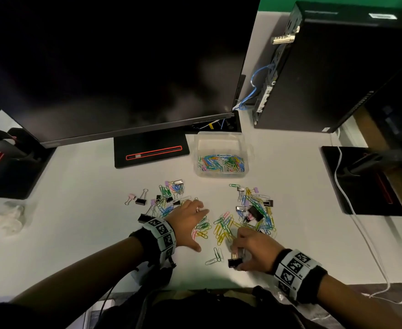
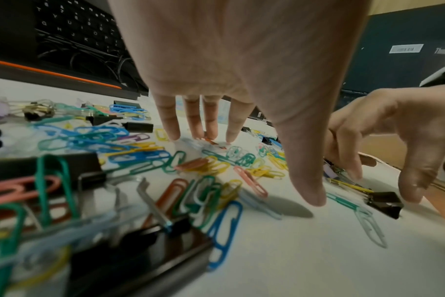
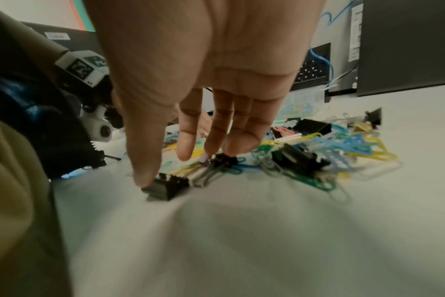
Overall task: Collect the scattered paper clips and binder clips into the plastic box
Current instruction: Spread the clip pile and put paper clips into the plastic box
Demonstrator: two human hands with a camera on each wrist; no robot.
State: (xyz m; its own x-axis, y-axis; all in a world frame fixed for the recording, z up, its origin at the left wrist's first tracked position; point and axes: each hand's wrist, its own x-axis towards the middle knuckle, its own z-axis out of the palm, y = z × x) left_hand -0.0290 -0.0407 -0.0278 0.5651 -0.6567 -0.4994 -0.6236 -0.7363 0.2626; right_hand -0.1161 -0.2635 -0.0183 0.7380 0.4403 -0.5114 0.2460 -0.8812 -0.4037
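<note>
Under the right hand [image 1: 254, 249], at the near edge of the scatter: one black binder clip [image 1: 234, 262], its wire handles pointing away toward the pile; the thumb tip touches its near end in the right wrist view while the fingers [image 3: 239, 138] reach down over a smaller clip just beyond, so the hand reads as closing on it, though whether it is already pinched I cannot tell. Just left of that hand: three pale paper clips [image 1: 215, 256] lying apart from the rest. Left hand [image 1: 188, 222]: spread and relaxed, fingertips [image 2: 170, 128] down on the white desk [image 1: 76, 233] among coloured clips, holding nothing; the pose suits raking loose clips into a heap rather than picking one. Between and beyond both hands: two loose drifts of paper clips [image 1: 223, 227] in yellow, green, blue and pink, mixed with black, silver and pastel binder clips, one drift past each hand. Beyond the drifts, well apart from either hand: plastic box [image 1: 220, 141], clear, lidless, its floor already covered with coloured paper clips; judged roughly part-filled, much stock still outside. Further out: dark monitor [image 1: 112, 67] on its stand behind the left hand, black computer case [image 1: 349, 72] behind the right.
</note>
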